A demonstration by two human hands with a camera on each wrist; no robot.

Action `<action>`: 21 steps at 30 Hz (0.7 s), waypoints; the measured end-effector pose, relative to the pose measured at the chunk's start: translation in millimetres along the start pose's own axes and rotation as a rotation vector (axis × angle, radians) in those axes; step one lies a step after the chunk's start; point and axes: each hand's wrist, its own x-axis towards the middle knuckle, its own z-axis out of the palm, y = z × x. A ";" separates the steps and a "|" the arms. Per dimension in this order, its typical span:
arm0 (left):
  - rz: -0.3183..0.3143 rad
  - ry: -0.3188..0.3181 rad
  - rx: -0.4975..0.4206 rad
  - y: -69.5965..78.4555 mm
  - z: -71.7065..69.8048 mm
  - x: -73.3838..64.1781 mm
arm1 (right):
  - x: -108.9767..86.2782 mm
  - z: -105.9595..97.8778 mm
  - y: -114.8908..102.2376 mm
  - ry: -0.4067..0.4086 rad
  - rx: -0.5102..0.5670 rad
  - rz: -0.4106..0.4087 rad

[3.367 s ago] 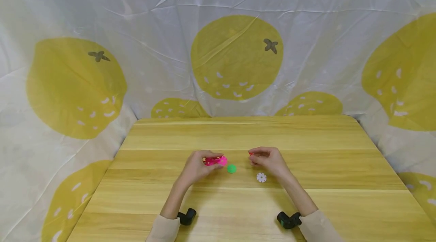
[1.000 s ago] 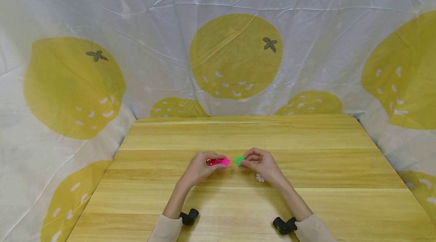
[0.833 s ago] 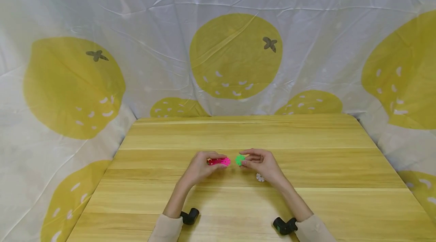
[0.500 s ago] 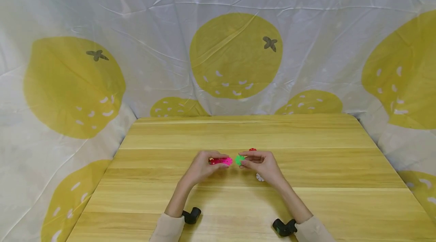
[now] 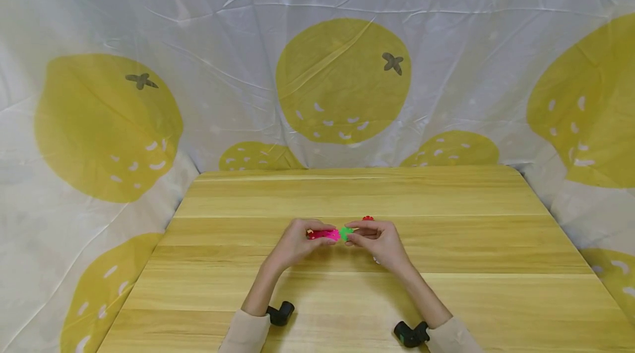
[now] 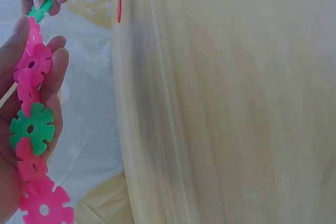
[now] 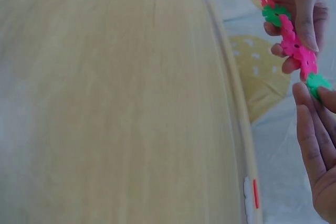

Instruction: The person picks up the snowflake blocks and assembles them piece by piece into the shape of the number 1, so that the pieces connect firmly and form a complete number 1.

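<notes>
My left hand (image 5: 288,245) holds a chain of slotted snowflake discs (image 5: 324,235) between thumb and fingers. In the left wrist view the chain runs along the palm, with pink discs (image 6: 47,205) and a green one (image 6: 31,129) in its middle. My right hand (image 5: 387,245) pinches a single green snowflake disc (image 5: 345,233). That disc's edge meets the pink end of the chain, also in the right wrist view, where the green disc (image 7: 317,84) touches it. How deep the slots interlock I cannot tell.
A red snowflake disc (image 5: 367,218) lies on the wooden table (image 5: 347,309) just beyond my right hand. Mostly hidden under that hand is a white disc (image 5: 376,260). A lemon-print cloth (image 5: 446,77) hangs behind the table.
My right hand has set down the red disc, picked up the green one from the table and brought it left against the chain. My left hand has shifted slightly right.
</notes>
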 end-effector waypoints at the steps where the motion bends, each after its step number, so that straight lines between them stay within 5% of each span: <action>1: 0.002 -0.001 0.004 0.4 0.0 0.0 | -0.2 0.4 -0.7 0.003 -0.001 0.000; 21: 0.009 -0.005 -0.052 1.6 1.8 3.5 | -0.9 7.4 -2.7 0.029 -0.015 0.006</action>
